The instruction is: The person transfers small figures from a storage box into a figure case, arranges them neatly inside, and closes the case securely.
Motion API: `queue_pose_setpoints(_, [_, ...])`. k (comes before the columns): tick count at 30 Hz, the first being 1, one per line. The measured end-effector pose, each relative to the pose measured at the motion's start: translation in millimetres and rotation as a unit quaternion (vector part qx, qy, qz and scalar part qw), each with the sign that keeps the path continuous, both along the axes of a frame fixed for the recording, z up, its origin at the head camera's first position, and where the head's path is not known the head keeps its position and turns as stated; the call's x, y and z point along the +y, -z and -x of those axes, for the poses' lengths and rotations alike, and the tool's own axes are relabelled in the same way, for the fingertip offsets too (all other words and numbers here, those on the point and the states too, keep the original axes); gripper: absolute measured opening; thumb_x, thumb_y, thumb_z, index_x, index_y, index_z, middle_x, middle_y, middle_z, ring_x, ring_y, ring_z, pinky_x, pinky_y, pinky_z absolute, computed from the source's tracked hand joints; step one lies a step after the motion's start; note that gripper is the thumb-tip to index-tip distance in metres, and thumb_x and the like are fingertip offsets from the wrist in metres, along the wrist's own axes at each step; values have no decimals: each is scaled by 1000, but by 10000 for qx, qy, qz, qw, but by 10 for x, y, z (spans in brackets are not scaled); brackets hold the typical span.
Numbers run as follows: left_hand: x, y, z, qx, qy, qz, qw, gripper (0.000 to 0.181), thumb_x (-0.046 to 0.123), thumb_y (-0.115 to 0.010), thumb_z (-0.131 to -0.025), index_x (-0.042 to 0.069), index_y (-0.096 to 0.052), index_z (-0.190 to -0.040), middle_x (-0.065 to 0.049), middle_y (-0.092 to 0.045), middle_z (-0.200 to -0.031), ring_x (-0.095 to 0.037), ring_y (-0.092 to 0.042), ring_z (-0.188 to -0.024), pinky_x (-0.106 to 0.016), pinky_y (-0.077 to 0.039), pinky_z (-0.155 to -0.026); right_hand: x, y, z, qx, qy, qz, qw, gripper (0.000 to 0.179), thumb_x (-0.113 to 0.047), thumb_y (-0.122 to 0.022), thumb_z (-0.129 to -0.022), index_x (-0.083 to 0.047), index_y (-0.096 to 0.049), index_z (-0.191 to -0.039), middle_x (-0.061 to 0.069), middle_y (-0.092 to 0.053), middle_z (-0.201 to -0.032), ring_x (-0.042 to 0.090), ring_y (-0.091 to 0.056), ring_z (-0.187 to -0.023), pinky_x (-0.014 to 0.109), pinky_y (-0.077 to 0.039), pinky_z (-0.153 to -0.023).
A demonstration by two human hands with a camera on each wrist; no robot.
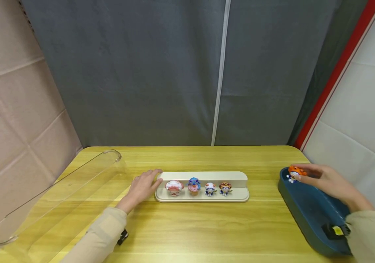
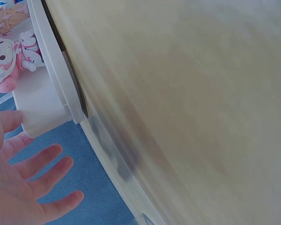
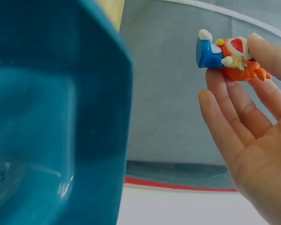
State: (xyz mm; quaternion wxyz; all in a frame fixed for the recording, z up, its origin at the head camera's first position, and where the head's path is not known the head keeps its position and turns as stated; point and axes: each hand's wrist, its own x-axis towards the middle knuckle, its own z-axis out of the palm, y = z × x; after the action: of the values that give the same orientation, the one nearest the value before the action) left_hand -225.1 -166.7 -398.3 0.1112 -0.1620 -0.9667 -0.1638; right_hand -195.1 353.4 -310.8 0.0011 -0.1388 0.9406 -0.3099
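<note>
A cream display stand (image 1: 202, 200) lies mid-table with a row of small figurines on its lower step. From the left come a pink one with a white top (image 1: 174, 188), a blue-and-pink one on a cone (image 1: 194, 186), a white-hatted one (image 1: 210, 189) and a brown-hatted one (image 1: 225, 188). My left hand (image 1: 144, 185) touches the stand's left end, its fingers spread and fairly straight in the left wrist view. Over the far end of a dark blue bin (image 1: 294, 215), my right hand (image 1: 327, 184) pinches a figurine with an orange top and blue body (image 3: 232, 56) between thumb and fingers.
A clear plastic cover (image 1: 59, 204) stands at the left of the wooden table (image 1: 187, 230). Dark grey cloth (image 1: 141, 73) hangs behind the table. White panels rise at the right, edged in red.
</note>
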Motion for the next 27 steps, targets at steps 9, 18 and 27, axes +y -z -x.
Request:
queue_pose_setpoints(9, [-2,3,4,-19,-12,-28,10000,33,30,-51,-90,13,-51,-118,-10,-58,-106,-31,-54,-94,-51,-41,-76,-274,-100,27,-40,-287,472,9985,43,-27,-57,-87,-2,-46,-121,16,-53,-111,-4,-50,-89,24,-47,-69])
queue_pose_setpoints(18, [-2,9,2,-16,-26,-31,10000,33,30,-51,-90,14,-51,-118,-10,-58,-106,-31,-54,-94,-51,-41,-77,-554,-134,88,-59,-613,775,9951,40,-26,-59,-86,-3,-49,-117,13,-55,-107,11,-56,-89,29,-49,-69])
queue_pose_setpoints(27, [-2,4,-3,-11,-3,-7,10000,34,30,-51,-90,13,-51,-119,-10,-58,-105,-32,-54,-93,-52,-41,-76,-748,-44,162,-119,-1070,1072,9884,38,-19,-60,-85,0,-51,-116,16,-54,-109,23,-57,-90,30,-50,-70])
